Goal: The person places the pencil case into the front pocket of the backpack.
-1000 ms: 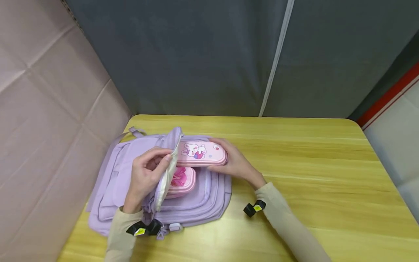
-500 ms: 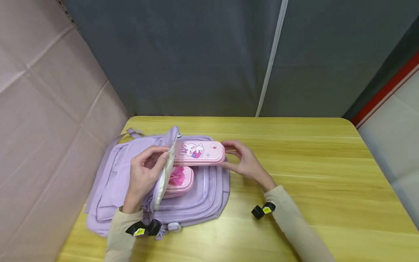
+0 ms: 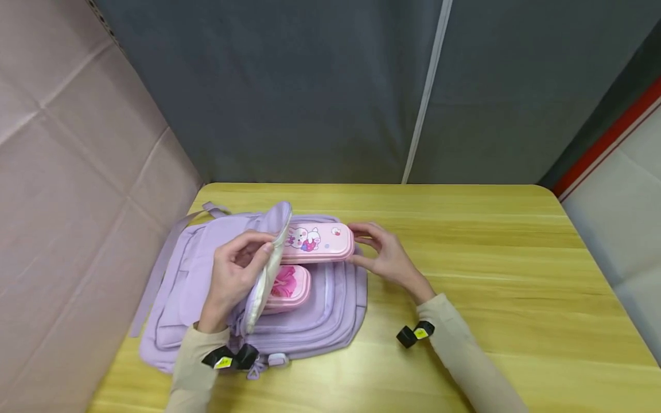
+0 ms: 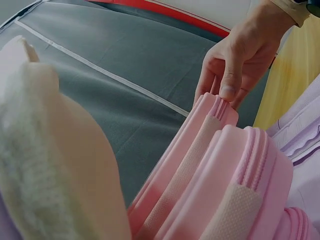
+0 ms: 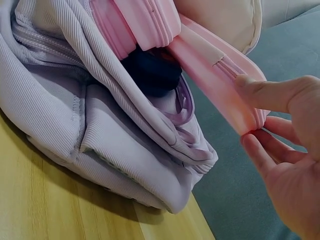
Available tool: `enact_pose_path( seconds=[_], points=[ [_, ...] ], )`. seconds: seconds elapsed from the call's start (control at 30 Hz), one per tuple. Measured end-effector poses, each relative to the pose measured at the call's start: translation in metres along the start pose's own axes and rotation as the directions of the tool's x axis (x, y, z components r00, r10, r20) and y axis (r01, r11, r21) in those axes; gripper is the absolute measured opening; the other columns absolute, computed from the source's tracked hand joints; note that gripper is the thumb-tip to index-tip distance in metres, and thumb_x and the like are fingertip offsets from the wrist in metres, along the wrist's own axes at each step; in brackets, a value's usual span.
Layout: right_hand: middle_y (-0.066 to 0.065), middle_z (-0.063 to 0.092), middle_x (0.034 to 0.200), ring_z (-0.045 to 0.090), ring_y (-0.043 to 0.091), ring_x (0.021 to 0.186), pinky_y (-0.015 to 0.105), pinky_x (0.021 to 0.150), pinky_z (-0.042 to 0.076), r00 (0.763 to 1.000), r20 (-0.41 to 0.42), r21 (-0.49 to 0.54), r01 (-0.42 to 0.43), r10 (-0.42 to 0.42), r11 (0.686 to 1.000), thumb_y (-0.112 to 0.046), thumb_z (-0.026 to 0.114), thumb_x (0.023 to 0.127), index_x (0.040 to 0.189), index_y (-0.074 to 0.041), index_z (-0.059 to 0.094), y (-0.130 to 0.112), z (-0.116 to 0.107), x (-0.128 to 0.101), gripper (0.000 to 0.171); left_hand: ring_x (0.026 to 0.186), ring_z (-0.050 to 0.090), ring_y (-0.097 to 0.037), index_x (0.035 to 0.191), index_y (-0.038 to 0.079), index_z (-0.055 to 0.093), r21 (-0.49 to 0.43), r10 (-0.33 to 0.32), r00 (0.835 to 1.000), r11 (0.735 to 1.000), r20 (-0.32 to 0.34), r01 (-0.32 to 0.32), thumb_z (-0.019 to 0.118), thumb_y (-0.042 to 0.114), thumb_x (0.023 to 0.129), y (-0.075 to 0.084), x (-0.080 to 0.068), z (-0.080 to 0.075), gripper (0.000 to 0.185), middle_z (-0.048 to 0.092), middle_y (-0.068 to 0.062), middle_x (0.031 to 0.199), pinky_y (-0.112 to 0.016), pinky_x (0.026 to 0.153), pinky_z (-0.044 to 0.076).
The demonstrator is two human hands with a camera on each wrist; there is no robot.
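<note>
A lilac backpack [image 3: 206, 287] lies on the table with its front flap [image 3: 269, 281] raised. My left hand [image 3: 234, 275] pinches the edge of that flap between thumb and fingers. A pink pencil case with a rabbit picture [image 3: 330, 244] juts out to the right from behind the flap. Its right end is pinched by my right hand [image 3: 389, 258], thumb on one side and fingers on the other, as the right wrist view [image 5: 295, 145] shows. Below it, a second pink case with a darker pink design [image 3: 289, 287] sits partly hidden by the flap.
The wooden table [image 3: 490, 287] extends to the right of the backpack. A grey curtain [image 3: 310, 92] hangs behind it, and a pale padded wall [image 3: 77, 201] stands at the left. In the right wrist view, a dark item [image 5: 152, 70] shows inside the bag's opening.
My right hand has shifted right along the rabbit pencil case, from around its end to a grip at the tip. The left hand still holds the flap, which has moved slightly right.
</note>
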State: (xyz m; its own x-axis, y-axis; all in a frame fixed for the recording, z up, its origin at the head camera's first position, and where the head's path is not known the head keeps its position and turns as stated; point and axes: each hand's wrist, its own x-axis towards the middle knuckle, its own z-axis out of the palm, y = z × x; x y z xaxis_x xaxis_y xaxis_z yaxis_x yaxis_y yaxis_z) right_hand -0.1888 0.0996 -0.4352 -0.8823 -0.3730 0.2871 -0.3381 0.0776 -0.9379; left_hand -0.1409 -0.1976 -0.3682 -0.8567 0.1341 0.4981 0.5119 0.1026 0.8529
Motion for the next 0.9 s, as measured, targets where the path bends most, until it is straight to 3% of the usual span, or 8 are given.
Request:
enact_pose_path(
  seconds=[0.4, 0.9],
  points=[
    [0.020, 0.060, 0.133, 0.062, 0.034, 0.122, 0.030, 0.107, 0.052, 0.998, 0.008, 0.007, 0.060, -0.060, 0.998, 0.006, 0.084, 0.076, 0.133, 0.005, 0.059, 0.001, 0.012, 0.005, 0.062, 0.082, 0.072, -0.004, 0.103, -0.014, 0.067, -0.005, 0.006, 1.000, 1.000, 0.021, -0.006, 0.061, -0.013, 0.092, 0.002, 0.000, 0.002, 0.013, 0.075, 0.008, 0.096, -0.017, 0.064, 0.058],
    [0.018, 0.063, 0.127, 0.064, 0.033, 0.118, 0.037, 0.106, 0.054, 0.999, 0.005, 0.030, 0.034, -0.035, 0.999, 0.003, 0.087, 0.074, 0.126, 0.003, 0.064, -0.001, 0.032, 0.015, 0.057, 0.077, 0.071, -0.002, 0.102, -0.014, 0.067, -0.004, 0.012, 0.999, 1.000, 0.047, -0.012, 0.062, -0.014, 0.090, 0.002, -0.001, 0.002, 0.013, 0.076, 0.008, 0.093, -0.017, 0.059, 0.057]
  ],
)
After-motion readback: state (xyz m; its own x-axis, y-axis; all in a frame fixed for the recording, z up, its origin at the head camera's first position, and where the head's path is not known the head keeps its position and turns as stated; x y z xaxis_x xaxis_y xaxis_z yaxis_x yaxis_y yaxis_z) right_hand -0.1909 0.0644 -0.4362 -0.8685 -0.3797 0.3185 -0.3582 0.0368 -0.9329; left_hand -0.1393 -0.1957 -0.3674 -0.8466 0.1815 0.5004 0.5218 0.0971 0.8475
